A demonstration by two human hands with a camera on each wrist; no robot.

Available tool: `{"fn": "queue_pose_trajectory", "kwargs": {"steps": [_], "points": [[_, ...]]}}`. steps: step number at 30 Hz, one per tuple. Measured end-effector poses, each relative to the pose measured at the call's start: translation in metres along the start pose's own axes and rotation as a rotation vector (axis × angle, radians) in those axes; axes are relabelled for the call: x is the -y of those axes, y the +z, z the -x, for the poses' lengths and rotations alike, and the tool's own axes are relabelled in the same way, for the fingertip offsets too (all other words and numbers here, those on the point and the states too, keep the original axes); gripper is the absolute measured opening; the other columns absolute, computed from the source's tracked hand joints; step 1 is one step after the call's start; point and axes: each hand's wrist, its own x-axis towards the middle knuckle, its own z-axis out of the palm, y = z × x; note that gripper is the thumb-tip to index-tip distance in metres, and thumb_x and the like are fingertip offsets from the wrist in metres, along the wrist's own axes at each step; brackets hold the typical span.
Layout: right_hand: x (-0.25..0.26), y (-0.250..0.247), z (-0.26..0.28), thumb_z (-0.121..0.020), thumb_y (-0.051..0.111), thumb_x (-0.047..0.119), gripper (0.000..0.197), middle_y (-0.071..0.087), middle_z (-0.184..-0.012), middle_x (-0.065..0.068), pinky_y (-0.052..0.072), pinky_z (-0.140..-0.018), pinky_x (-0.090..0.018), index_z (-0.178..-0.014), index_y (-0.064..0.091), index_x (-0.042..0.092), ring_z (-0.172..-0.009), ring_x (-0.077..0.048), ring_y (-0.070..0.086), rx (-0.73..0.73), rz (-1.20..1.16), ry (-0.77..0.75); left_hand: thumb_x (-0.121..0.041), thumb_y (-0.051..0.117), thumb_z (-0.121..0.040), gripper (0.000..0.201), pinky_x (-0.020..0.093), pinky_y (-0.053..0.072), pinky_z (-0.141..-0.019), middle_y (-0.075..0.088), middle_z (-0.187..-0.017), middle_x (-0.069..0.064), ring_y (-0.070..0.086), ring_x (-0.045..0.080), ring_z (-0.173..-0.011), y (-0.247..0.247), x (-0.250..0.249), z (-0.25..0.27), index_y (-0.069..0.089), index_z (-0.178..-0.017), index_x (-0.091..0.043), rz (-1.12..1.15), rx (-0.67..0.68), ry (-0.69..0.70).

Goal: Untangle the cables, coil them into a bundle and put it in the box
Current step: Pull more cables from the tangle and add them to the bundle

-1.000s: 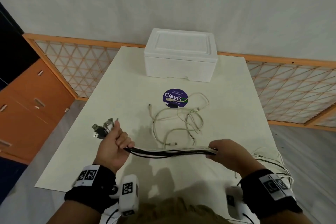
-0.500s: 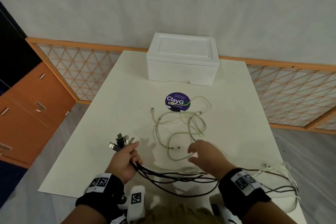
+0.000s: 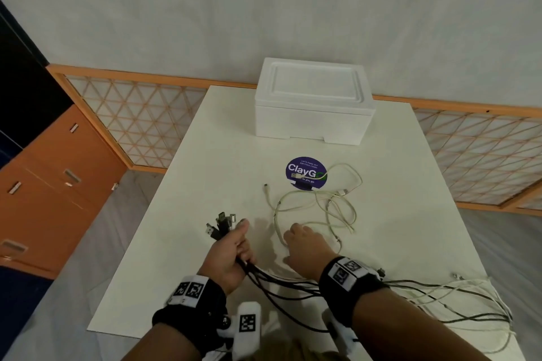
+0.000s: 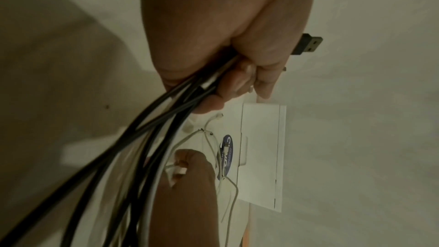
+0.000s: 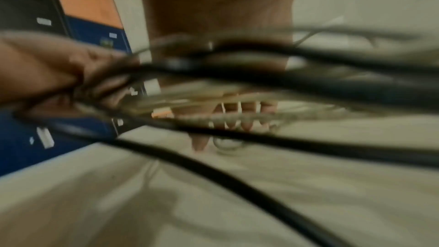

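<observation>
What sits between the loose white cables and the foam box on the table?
Head view: a round purple ClayGo sticker lies between the white cables and the foam box; one white plug end rests on it. Past it, bare table.

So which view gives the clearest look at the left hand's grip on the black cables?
The left wrist view: the left hand shows fingers curled round the black cables, sharp and close. The head view shows that hand only from behind, plugs sticking out above. The right wrist view is blurred.
</observation>
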Motion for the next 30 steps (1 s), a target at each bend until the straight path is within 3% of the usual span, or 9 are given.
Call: {"fn": "queue_pose_trajectory", "kwargs": {"steps": [5,7,11,14,16,19,23,26,30], "points": [[0.010,-0.021,-0.008,-0.092,0.039,0.017,0.023,0.056,-0.111,-0.010,0.041,-0.086,-0.041,-0.107,0.055,0.011,-0.106,-0.031,0.052,-0.189,-0.004,0.041,-0.029,0.059,-0.093,0.044,0.027,0.035,-0.046,0.049,-0.055,0.004,0.030,0.012,-0.038,0.003,-0.013,-0.003,0.046,-0.054,-0.013,-0.149,0.090,0.129],[0.011,-0.049,-0.001,-0.093,0.039,0.022,0.018,0.063,-0.101,-0.009,0.044,-0.079,-0.039,-0.100,0.055,0.016,-0.095,-0.031,0.058,-0.314,-0.187,0.053,-0.027,0.057,-0.094,0.036,0.025,0.037,-0.045,0.070,-0.080,0.007,0.030,0.011,-0.037,0.007,-0.021,0.004,0.058,-0.064,-0.007,-0.196,0.128,0.250],[0.000,-0.116,0.024,-0.093,0.043,0.020,0.011,0.069,-0.091,0.001,0.049,-0.078,-0.038,-0.097,0.054,0.023,-0.085,-0.026,0.062,-0.446,-0.433,0.017,-0.028,0.062,-0.087,0.019,0.023,0.037,-0.048,0.073,-0.110,0.001,0.031,0.008,-0.039,0.028,-0.042,0.017,0.070,-0.094,-0.012,-0.269,0.215,0.493],[-0.001,-0.149,0.031,-0.094,0.048,0.019,0.017,0.069,-0.100,0.004,0.046,-0.083,-0.031,-0.103,0.063,0.022,-0.093,-0.017,0.061,-0.331,-0.283,-0.112,-0.017,0.070,-0.084,0.014,0.025,0.032,-0.049,0.074,-0.102,-0.003,0.038,0.008,-0.045,0.049,-0.050,0.018,0.074,-0.098,-0.018,-0.368,0.258,0.557],[-0.001,-0.158,0.032,-0.092,0.050,0.017,0.016,0.069,-0.094,0.005,0.045,-0.078,-0.028,-0.095,0.065,0.021,-0.088,-0.013,0.060,-0.259,-0.288,-0.196,-0.018,0.075,-0.081,0.004,0.027,0.029,-0.049,0.066,-0.075,0.001,0.034,0.015,-0.051,0.062,-0.050,0.018,0.075,-0.085,-0.019,-0.527,0.286,0.550],[-0.007,-0.165,0.033,-0.090,0.052,0.016,0.016,0.064,-0.078,0.006,0.043,-0.068,-0.028,-0.084,0.066,0.022,-0.075,-0.010,0.055,-0.276,-0.292,-0.246,-0.023,0.071,-0.085,0.022,0.026,0.032,-0.046,0.053,-0.053,-0.003,0.036,0.014,-0.046,0.069,-0.052,0.017,0.067,-0.063,-0.019,-0.741,0.283,0.580],[-0.019,-0.154,0.033,-0.091,0.055,0.023,0.009,0.057,-0.075,0.014,0.039,-0.065,-0.016,-0.096,0.063,0.025,-0.068,-0.001,0.051,-0.263,-0.363,-0.212,-0.018,0.071,-0.084,0.012,0.023,0.031,-0.044,0.054,-0.054,-0.002,0.036,0.010,-0.041,0.070,-0.053,0.008,0.071,-0.072,-0.014,-0.716,0.265,0.579],[-0.032,-0.141,0.029,-0.086,0.061,0.021,0.010,0.057,-0.075,0.014,0.044,-0.072,-0.023,-0.094,0.057,0.024,-0.073,-0.007,0.055,-0.239,-0.433,-0.114,-0.019,0.070,-0.085,0.013,0.023,0.026,-0.043,0.053,-0.056,-0.004,0.034,0.011,-0.045,0.064,-0.052,0.001,0.072,-0.088,-0.006,-0.527,0.201,0.534],[-0.043,-0.144,0.029,-0.086,0.063,0.015,0.010,0.067,-0.074,0.012,0.043,-0.068,-0.012,-0.088,0.063,0.025,-0.069,0.002,0.060,-0.274,-0.652,-0.072,-0.017,0.065,-0.086,0.013,0.026,0.016,-0.047,0.055,-0.059,-0.002,0.025,0.009,-0.039,0.056,-0.055,0.000,0.070,-0.081,-0.007,-0.389,0.277,0.451]]}}
